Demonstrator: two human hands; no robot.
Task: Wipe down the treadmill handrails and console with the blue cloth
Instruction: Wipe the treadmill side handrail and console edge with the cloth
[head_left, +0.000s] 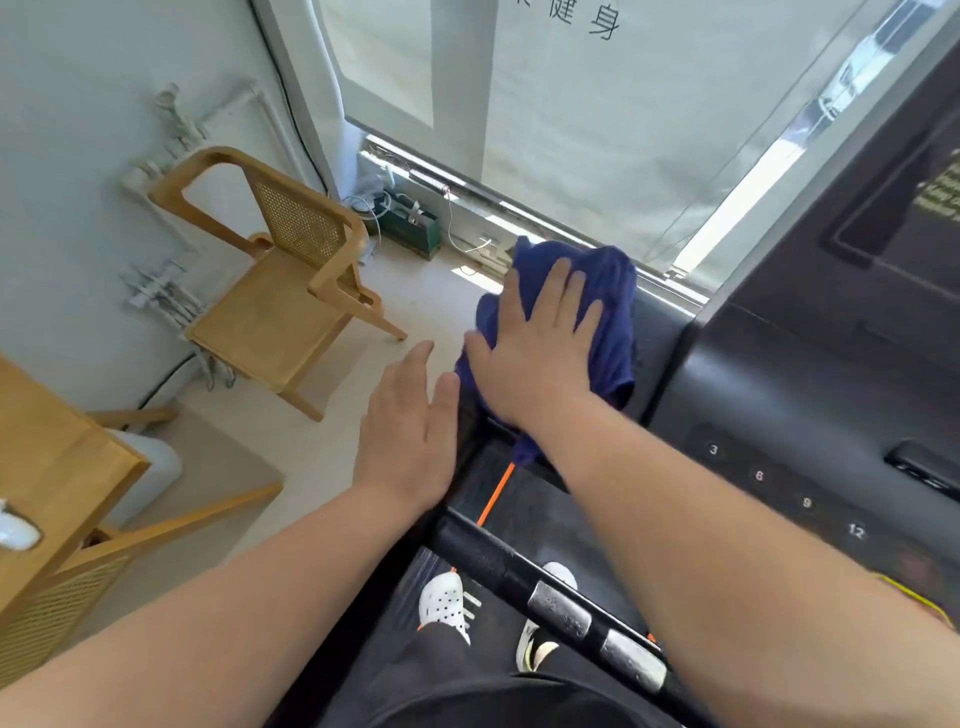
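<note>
head: blue cloth (613, 291) lengthwise along handrail (657, 332)

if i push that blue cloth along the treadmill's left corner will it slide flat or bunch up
Probably bunches: the blue cloth is already crumpled, with folds draped over the console edge, so it looks soft and floppy. The right hand lies flat across it with fingers spread, which should help it slide. Its hanging corner may drag or snag.
</note>
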